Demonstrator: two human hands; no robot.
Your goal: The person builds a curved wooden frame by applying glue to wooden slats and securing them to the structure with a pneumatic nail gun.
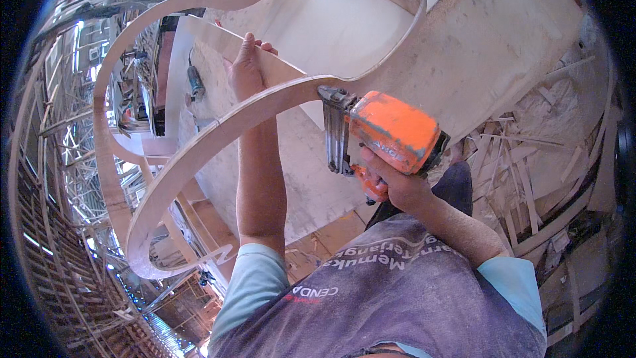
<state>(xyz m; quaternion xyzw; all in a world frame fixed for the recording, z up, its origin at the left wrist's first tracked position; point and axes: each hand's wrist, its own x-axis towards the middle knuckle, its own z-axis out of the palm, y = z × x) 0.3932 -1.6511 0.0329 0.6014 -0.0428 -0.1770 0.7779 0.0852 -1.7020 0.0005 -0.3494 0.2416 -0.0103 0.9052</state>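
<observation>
A large curved wooden frame, made of bent bands, stands over the worktable and sweeps toward the left. Inside its curve, my left hand is closed around a flat wooden strip, thumb on its upper edge. One end of that strip meets the near band of the frame. In my right hand is an orange nail gun, gripped by its handle. The gun's dark metal nose touches or nearly touches the band close to where the strip meets it. Whether my finger presses the trigger is hidden.
Under the frame spreads the dusty worktable, with pale sheet panels toward the far side. A teal power tool lies at the left. Wood offcuts are heaped on the right. Cluttered timber fills the left side.
</observation>
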